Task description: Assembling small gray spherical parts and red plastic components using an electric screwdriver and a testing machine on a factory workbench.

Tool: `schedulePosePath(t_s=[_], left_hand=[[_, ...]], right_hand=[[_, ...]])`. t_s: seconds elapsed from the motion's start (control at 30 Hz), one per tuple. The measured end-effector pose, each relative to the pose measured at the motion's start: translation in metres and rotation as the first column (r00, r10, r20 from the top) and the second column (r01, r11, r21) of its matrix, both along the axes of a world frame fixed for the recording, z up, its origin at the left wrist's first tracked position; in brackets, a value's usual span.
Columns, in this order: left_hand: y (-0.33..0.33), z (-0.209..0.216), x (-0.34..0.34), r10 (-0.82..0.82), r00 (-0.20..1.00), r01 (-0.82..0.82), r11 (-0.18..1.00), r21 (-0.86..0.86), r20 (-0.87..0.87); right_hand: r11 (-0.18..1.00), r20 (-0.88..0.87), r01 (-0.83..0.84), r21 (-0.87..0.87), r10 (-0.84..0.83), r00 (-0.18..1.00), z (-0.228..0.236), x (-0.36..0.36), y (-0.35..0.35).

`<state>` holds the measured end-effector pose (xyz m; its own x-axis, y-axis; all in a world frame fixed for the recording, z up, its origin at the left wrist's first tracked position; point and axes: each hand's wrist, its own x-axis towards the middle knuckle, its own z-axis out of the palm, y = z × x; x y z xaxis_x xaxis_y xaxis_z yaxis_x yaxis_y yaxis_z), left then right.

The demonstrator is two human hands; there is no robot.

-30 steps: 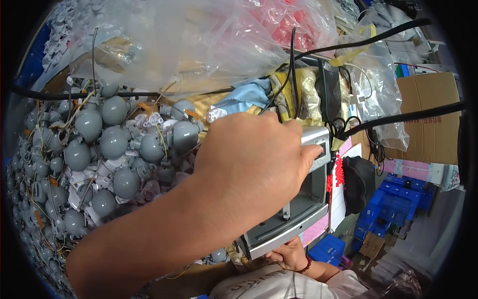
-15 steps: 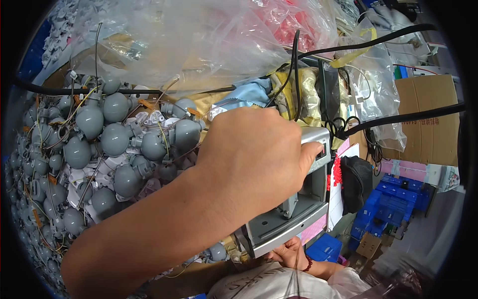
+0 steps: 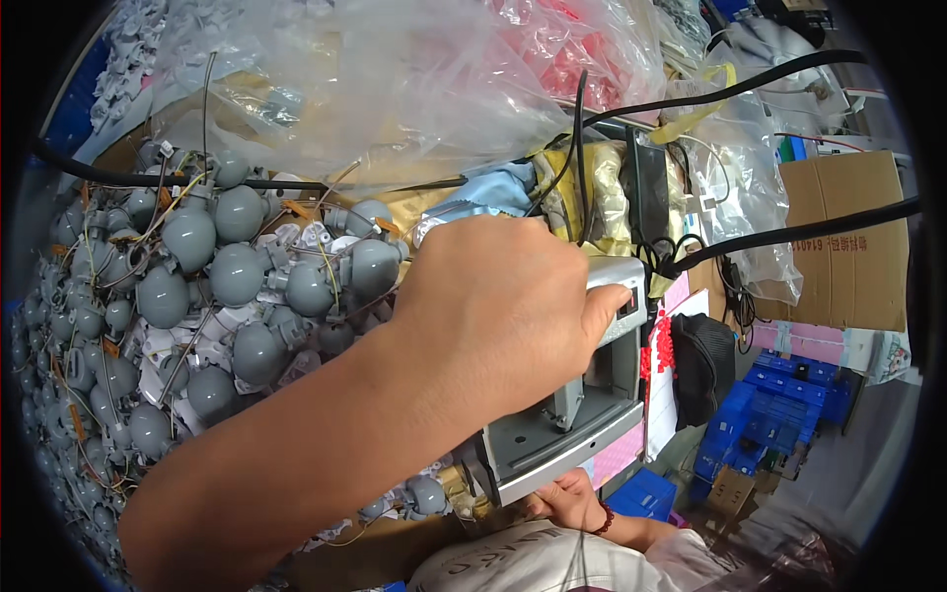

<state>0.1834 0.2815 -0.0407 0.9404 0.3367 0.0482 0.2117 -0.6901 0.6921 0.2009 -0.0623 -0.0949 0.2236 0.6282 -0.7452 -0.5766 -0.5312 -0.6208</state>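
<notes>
My left hand (image 3: 498, 311) comes in from the lower left, back of the hand up, and closes over the top of a grey metal bench machine (image 3: 567, 459). Its thumb lies beside a small dark switch with a red part (image 3: 629, 300); the other fingers are hidden behind the hand. Below the machine's front edge, close to my body, my right hand (image 3: 567, 500) has its fingers bent together. Whatever it holds is too small and hidden to tell. A beaded bracelet (image 3: 603, 517) is on that wrist.
Grey round-headed parts with wires (image 3: 237, 275) are heaped at left. Clear plastic bags (image 3: 375, 89) cover the back. Black cables (image 3: 789, 237) cross at right, by a black pouch (image 3: 704, 367), a cardboard box (image 3: 848, 237) and blue bins (image 3: 779, 400).
The view has shifted slightly, so the heap sits a little lower and to the right and the machine slightly left. Both hands keep about the same pose on and below the machine.
</notes>
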Motion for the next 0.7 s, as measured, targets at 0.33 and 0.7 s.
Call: schedulePosePath(t_s=[0.33, 0.7], left_hand=[[0.001, 0.006, -0.004, -0.022, 0.999, 0.024, 0.998, 0.051, -0.045], [-0.014, 0.021, 0.000, 0.046, 0.984, -0.008, 0.977, 0.213, -0.171]], right_hand=[[0.999, 0.001, 0.026, 0.048, -0.027, 1.000, -0.004, -0.013, -0.005], [0.996, -0.118, 0.007, 0.092, 0.004, 0.993, -0.001, -0.001, 0.021]])
